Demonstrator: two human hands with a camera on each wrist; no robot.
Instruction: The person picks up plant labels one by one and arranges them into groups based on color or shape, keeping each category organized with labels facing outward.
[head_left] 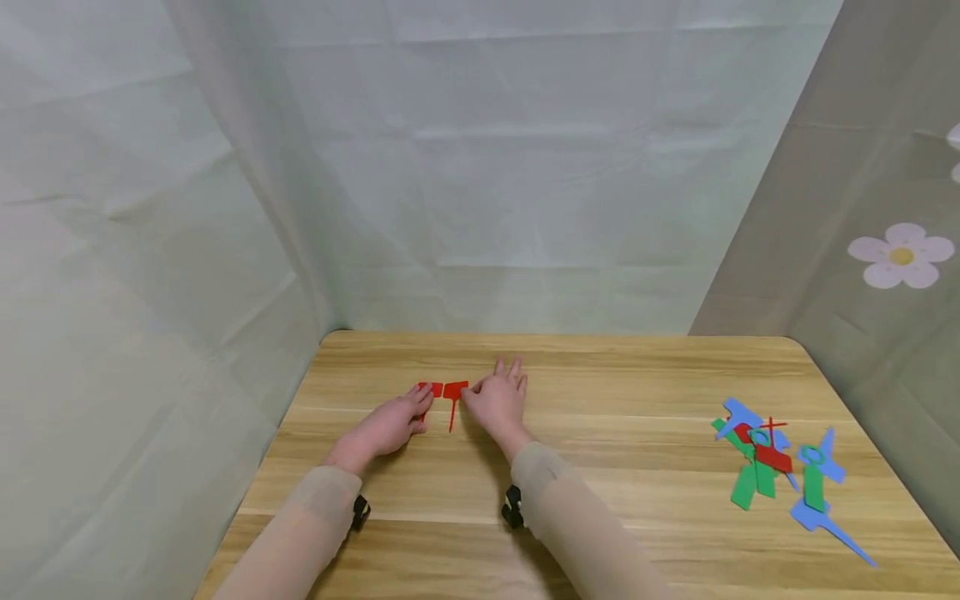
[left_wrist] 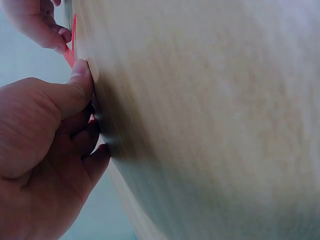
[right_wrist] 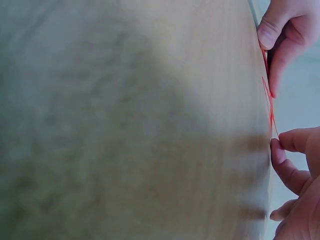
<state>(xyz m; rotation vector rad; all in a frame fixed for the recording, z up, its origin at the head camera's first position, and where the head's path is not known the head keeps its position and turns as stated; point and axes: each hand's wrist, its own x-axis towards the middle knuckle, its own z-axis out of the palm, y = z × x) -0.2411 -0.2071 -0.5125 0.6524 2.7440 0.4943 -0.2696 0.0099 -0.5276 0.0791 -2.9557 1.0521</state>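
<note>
Two red tags lie side by side on the wooden table (head_left: 615,392), left of its middle and towards the far edge, and the narrow gap between their heads looks easy to spoil. The right hand (head_left: 498,403) pinches the right edge of the right red tag (head_left: 455,390) between thumb and finger, and in the right wrist view that edge seems slightly raised. A small twist of that pinch could swing the thin stem, which points to the near side, or slide the head over its neighbour. The left hand (head_left: 393,423) rests mostly straight fingers on the left red tag (head_left: 437,389), covering much of it; I cannot tell whether the thumb also squeezes its stem. Sideways pressure there could push it into the right one, while lifting the fingers carelessly might drag it out of line. If the pinch let go early, the raised edge could drop and the flat piece skid. Over on the right, the pile of tags (head_left: 773,459) in blue, green and red overlaps, so pulling one out could shift others.
</note>
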